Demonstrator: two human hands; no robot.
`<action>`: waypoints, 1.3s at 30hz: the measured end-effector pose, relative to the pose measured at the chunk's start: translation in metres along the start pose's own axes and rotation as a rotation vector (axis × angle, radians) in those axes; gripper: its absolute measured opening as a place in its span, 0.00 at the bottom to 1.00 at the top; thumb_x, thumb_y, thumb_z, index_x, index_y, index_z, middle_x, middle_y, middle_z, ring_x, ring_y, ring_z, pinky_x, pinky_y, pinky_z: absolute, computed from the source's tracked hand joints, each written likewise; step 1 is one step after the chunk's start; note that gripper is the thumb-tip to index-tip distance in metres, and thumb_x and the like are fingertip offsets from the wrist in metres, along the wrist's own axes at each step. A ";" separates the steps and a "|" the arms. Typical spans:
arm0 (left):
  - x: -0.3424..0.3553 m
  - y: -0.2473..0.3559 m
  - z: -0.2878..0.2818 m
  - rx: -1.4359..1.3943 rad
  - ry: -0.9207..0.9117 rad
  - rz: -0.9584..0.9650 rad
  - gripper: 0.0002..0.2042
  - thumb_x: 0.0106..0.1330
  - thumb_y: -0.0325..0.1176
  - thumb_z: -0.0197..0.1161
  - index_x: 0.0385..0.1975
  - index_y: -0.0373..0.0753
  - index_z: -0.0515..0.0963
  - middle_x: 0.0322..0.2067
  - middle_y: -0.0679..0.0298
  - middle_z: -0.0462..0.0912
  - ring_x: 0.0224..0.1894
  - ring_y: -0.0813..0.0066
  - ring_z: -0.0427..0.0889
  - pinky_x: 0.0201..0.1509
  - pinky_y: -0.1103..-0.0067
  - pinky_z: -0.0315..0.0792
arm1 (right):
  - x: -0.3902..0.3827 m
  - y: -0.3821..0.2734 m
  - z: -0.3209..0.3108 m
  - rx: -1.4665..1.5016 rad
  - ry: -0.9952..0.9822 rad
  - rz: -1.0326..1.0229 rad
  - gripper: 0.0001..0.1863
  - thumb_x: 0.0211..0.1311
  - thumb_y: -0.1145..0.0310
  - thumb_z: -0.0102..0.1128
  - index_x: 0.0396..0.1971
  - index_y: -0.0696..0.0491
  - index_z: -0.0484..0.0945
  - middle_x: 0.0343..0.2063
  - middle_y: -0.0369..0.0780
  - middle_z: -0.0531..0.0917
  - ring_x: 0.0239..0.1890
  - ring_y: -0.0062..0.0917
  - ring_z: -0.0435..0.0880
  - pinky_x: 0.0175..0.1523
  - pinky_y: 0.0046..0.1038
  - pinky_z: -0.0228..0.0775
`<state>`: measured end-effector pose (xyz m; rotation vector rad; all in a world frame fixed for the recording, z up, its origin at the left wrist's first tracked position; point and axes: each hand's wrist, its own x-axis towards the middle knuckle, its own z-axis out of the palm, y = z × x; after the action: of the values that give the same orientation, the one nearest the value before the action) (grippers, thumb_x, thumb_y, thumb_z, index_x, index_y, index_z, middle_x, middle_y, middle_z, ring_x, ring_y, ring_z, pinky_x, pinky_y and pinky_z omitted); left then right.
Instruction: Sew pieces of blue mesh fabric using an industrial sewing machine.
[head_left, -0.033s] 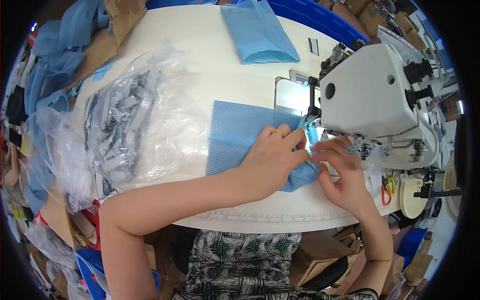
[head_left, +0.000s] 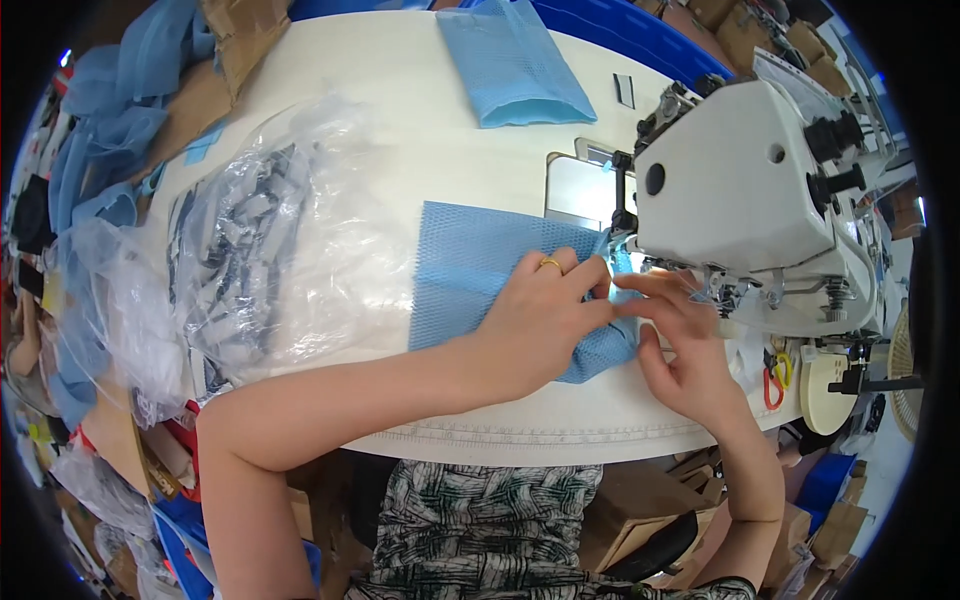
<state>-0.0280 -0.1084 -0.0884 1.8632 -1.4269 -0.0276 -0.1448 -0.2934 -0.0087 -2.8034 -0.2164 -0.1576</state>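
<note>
A piece of blue mesh fabric lies on the white table, its right edge under the head of a white sewing machine. My left hand, wearing a ring, presses on the fabric with bent fingers and grips a bunched part near its right edge. My right hand is beside the lit needle area. Its fingers stretch toward the left fingertips, with the thumb apart and no held thing visible between them. The machine head and my fingers hide the exact stitching point.
A second blue mesh piece, sewn like a pouch, lies at the far side. Clear plastic bags with dark and white strips cover the left. Red- and yellow-handled scissors lie right of my right hand. A blue crate stands behind the table.
My right fingers have shifted slightly left toward the left fingertips. The left hand keeps its grip, and the fabric stays nearly in place.
</note>
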 end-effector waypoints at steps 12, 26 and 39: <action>0.002 -0.001 -0.017 -0.047 -0.081 0.033 0.15 0.58 0.21 0.66 0.45 0.43 0.86 0.49 0.66 0.80 0.49 0.65 0.76 0.54 0.70 0.66 | -0.018 0.021 0.045 0.030 0.162 0.060 0.35 0.51 0.80 0.61 0.62 0.38 0.83 0.56 0.36 0.85 0.57 0.35 0.84 0.62 0.45 0.69; 0.006 -0.006 -0.032 0.030 -0.150 0.118 0.08 0.63 0.26 0.65 0.41 0.41 0.83 0.51 0.70 0.81 0.50 0.67 0.76 0.53 0.70 0.66 | -0.028 0.019 0.043 -0.063 0.203 -0.061 0.27 0.50 0.76 0.67 0.53 0.40 0.87 0.54 0.31 0.82 0.48 0.29 0.85 0.64 0.49 0.64; 0.007 -0.005 -0.031 0.005 -0.111 0.106 0.10 0.67 0.27 0.64 0.46 0.41 0.82 0.51 0.69 0.81 0.50 0.67 0.77 0.55 0.70 0.65 | -0.030 0.017 0.049 -0.092 0.329 -0.115 0.20 0.46 0.68 0.73 0.44 0.48 0.88 0.44 0.33 0.83 0.46 0.37 0.80 0.56 0.46 0.68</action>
<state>-0.0077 -0.0971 -0.0667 1.8119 -1.6016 -0.0767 -0.1675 -0.2972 -0.0642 -2.8006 -0.2961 -0.6637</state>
